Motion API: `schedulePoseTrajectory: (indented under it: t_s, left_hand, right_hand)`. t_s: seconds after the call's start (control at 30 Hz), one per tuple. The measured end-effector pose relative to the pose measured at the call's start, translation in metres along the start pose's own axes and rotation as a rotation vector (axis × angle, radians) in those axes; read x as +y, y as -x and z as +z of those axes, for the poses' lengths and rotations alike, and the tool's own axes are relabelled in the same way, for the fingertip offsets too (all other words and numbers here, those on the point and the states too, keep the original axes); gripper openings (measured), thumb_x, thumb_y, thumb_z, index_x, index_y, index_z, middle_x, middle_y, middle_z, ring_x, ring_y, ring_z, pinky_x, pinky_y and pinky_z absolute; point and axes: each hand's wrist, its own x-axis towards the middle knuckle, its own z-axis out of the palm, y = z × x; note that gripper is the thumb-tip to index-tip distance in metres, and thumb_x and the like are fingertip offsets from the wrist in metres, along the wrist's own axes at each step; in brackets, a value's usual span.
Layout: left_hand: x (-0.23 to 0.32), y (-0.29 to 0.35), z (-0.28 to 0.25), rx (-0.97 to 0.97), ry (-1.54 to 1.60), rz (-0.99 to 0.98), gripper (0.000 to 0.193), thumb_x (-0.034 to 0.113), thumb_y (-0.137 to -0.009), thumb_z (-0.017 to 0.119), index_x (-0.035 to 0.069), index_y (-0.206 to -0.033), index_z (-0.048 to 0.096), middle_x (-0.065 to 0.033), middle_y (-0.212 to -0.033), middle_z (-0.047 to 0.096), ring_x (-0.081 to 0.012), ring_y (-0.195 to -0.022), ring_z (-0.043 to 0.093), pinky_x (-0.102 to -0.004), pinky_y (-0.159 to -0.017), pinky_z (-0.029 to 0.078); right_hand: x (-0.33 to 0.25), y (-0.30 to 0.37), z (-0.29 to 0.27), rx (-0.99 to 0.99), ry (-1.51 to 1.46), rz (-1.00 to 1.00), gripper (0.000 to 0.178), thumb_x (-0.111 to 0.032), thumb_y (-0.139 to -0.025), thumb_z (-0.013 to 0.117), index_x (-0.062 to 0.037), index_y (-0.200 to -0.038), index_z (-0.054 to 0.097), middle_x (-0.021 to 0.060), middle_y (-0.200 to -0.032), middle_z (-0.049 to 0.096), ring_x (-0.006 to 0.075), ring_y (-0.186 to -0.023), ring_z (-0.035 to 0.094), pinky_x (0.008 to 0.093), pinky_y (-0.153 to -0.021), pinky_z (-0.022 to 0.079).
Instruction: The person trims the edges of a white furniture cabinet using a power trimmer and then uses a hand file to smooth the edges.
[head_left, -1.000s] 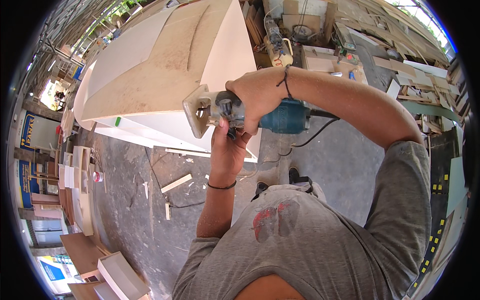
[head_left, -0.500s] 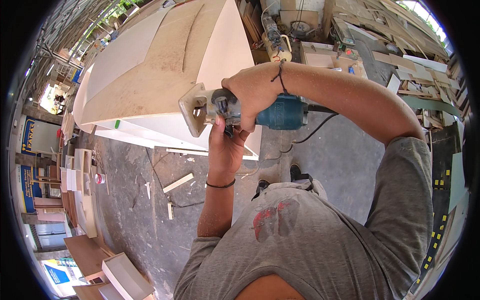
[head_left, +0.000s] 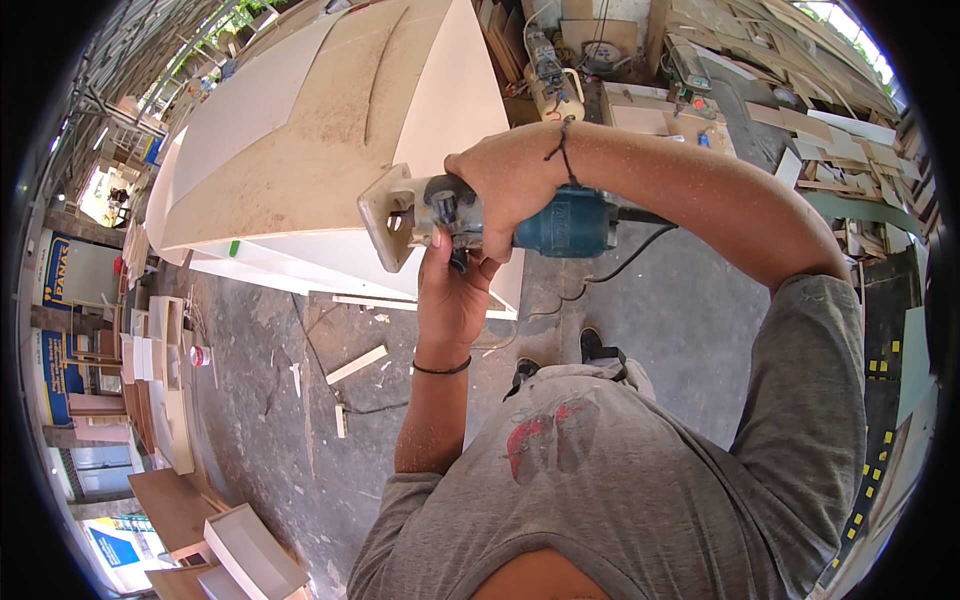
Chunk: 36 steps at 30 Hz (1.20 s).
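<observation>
A trim router with a teal motor body and a dusty square base lies sideways in the air before me, its base plate facing left. From above, my right hand wraps around its middle, closed on the housing. My left hand reaches up from below; thumb and fingers are closed at a black knob on the router's clamp. Part of that knob is hidden by my fingers. Just beyond the base is a large pale wooden cabinet with sawdust on its top panel and white inner boards.
A black cord runs from the router down to the concrete floor. Offcut strips lie on the floor near the cabinet. Stacked panels and boxes stand at the left, scrap boards pile up at the far right, and a compressor stands behind.
Almost nothing differs: both hands keep the same hold, and the router has shifted only very slightly.
</observation>
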Motion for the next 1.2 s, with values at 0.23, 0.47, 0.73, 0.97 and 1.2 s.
schedulePoseTrajectory:
  t_s: [0.23,0.47,0.73,0.97,1.2]
  left_hand:
    - [0.0,0.0,0.001,0.008,-0.019,-0.007,0.055,0.037,-0.096,0.055,0.007,-0.138,0.036,-0.011,-0.135,0.048,-0.0229,-0.123,0.052,-0.0399,-0.1,0.05]
    - [-0.001,0.002,-0.002,0.017,-0.029,-0.002,0.054,0.037,-0.096,0.054,0.008,-0.139,0.036,-0.0111,-0.135,0.048,-0.0226,-0.124,0.051,-0.0395,-0.1,0.05]
    - [-0.003,0.004,-0.006,-0.004,-0.053,-0.002,0.052,0.037,-0.098,0.051,0.008,-0.139,0.036,-0.0106,-0.136,0.048,-0.0218,-0.123,0.051,-0.0392,-0.1,0.05]
    - [-0.01,0.005,-0.015,0.016,-0.013,-0.029,0.052,0.036,-0.098,0.052,0.008,-0.139,0.036,-0.0099,-0.135,0.048,-0.0221,-0.124,0.05,-0.0397,-0.102,0.049]
    - [-0.012,0.007,-0.016,0.046,-0.021,-0.054,0.052,0.036,-0.098,0.052,0.008,-0.139,0.036,-0.0098,-0.137,0.047,-0.023,-0.125,0.05,-0.0407,-0.103,0.048]
  right_hand:
    - [0.002,-0.001,0.001,-0.009,-0.009,-0.011,0.082,-0.033,-0.048,0.08,0.01,-0.112,0.053,0.0238,-0.093,0.066,0.0344,-0.089,0.066,0.0348,-0.079,0.051]
    - [0.005,-0.003,0.005,-0.01,-0.036,-0.025,0.082,-0.034,-0.049,0.08,0.0094,-0.113,0.053,0.0229,-0.093,0.066,0.0342,-0.088,0.066,0.0342,-0.078,0.051]
    - [0.006,-0.004,0.011,-0.001,-0.044,-0.025,0.082,-0.034,-0.049,0.081,0.009,-0.112,0.052,0.0235,-0.094,0.066,0.034,-0.09,0.066,0.0337,-0.079,0.051]
    - [0.011,-0.011,0.017,-0.04,-0.065,-0.013,0.081,-0.033,-0.05,0.081,0.0096,-0.113,0.051,0.0241,-0.095,0.065,0.0343,-0.09,0.066,0.0341,-0.08,0.051]
    - [0.013,-0.008,0.022,-0.028,-0.091,-0.011,0.081,-0.033,-0.05,0.08,0.0108,-0.112,0.051,0.0243,-0.092,0.066,0.0349,-0.088,0.066,0.0346,-0.078,0.052]
